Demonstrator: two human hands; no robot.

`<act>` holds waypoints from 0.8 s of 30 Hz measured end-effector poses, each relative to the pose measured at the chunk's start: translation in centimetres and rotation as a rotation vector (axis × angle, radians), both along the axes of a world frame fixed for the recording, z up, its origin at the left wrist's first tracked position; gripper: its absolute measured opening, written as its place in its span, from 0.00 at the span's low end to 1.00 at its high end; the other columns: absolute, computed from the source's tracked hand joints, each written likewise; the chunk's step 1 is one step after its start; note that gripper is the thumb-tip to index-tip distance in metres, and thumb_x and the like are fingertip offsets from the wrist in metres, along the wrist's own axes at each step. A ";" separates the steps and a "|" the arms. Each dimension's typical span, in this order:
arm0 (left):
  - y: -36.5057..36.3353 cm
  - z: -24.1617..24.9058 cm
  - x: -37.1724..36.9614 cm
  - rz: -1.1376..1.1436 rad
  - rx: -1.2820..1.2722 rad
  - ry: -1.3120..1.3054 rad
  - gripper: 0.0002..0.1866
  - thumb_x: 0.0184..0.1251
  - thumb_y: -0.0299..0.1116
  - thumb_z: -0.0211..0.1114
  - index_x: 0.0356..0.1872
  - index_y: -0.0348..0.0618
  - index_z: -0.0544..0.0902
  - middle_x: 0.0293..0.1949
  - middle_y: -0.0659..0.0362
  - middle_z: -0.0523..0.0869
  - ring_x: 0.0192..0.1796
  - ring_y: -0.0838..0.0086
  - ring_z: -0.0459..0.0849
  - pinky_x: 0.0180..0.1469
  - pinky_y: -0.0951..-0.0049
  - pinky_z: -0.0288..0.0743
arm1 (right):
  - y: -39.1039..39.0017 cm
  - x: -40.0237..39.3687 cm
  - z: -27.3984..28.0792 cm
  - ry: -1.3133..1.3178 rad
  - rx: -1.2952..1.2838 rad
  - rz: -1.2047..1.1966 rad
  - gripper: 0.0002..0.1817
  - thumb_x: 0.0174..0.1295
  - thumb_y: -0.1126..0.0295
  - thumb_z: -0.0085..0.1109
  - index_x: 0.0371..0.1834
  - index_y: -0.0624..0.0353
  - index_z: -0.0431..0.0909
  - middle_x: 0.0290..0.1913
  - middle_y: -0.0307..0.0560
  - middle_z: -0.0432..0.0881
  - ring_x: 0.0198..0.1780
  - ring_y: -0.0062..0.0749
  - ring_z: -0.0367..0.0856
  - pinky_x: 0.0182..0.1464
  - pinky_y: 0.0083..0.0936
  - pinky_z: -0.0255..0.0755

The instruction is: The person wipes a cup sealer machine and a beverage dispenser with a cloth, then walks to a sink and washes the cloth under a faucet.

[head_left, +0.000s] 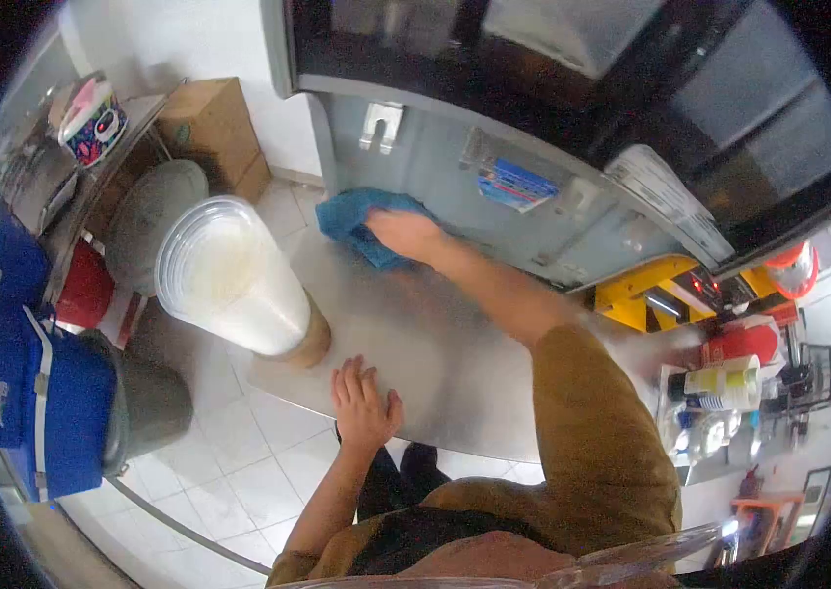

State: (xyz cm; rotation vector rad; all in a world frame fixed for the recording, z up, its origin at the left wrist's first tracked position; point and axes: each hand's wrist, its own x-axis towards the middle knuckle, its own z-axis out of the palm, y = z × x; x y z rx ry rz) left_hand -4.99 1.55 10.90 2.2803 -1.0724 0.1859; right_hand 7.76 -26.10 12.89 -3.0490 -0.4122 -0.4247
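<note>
In the head view, the blue cloth (345, 216) lies under the right hand (403, 236) at upper centre; its fingers are blurred, so I cannot tell whether they grip or press. The left hand (366, 404) rests, empty, fingers slightly spread, on the metal table (455, 368), near a tall tub (268, 309). A carton (201, 118) stands upper left, white tiles (239, 491) below.

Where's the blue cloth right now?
In the head view, the blue cloth is above the middle, left of centre. It's under the person's right hand, near the far edge of the metal table, beside the grey panel.
</note>
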 end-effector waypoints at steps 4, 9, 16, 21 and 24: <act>0.0 -0.1 -0.4 0.013 0.025 -0.013 0.25 0.47 0.37 0.59 0.47 0.34 0.68 0.54 0.44 0.66 0.59 0.48 0.62 0.62 0.47 0.52 | -0.9 -7.4 4.9 -0.123 -0.564 -0.138 0.20 0.53 0.71 0.47 0.51 0.59 0.71 0.50 0.39 0.73 0.57 0.31 0.67 0.64 0.33 0.55; -0.3 -0.1 -0.7 0.018 0.045 -0.054 0.25 0.47 0.36 0.60 0.47 0.34 0.68 0.54 0.44 0.66 0.59 0.48 0.62 0.62 0.47 0.52 | -6.4 -17.4 2.9 -0.129 -0.440 -0.349 0.15 0.52 0.69 0.49 0.44 0.56 0.75 0.45 0.37 0.73 0.54 0.33 0.67 0.65 0.36 0.54; -0.2 -0.3 -1.2 -0.017 0.015 -0.046 0.26 0.46 0.36 0.61 0.47 0.35 0.67 0.52 0.45 0.67 0.59 0.48 0.61 0.61 0.48 0.51 | -9.7 -29.3 1.7 0.087 -0.419 -0.740 0.12 0.53 0.71 0.49 0.40 0.54 0.78 0.45 0.38 0.74 0.57 0.36 0.65 0.66 0.39 0.54; 2.5 -4.1 -0.9 0.100 -0.234 -0.084 0.30 0.48 0.35 0.63 0.52 0.31 0.63 0.53 0.42 0.64 0.60 0.49 0.59 0.62 0.51 0.51 | -8.3 -32.3 0.3 0.040 -0.161 -0.886 0.16 0.54 0.73 0.48 0.46 0.58 0.77 0.49 0.43 0.75 0.59 0.43 0.64 0.65 0.37 0.56; 3.1 -1.4 1.0 0.379 -0.670 -0.160 0.42 0.44 0.36 0.71 0.57 0.29 0.56 0.55 0.42 0.62 0.60 0.51 0.58 0.62 0.51 0.50 | -6.0 -35.1 0.1 -0.125 0.409 -0.957 0.17 0.51 0.75 0.48 0.45 0.62 0.77 0.47 0.51 0.77 0.55 0.50 0.69 0.60 0.36 0.62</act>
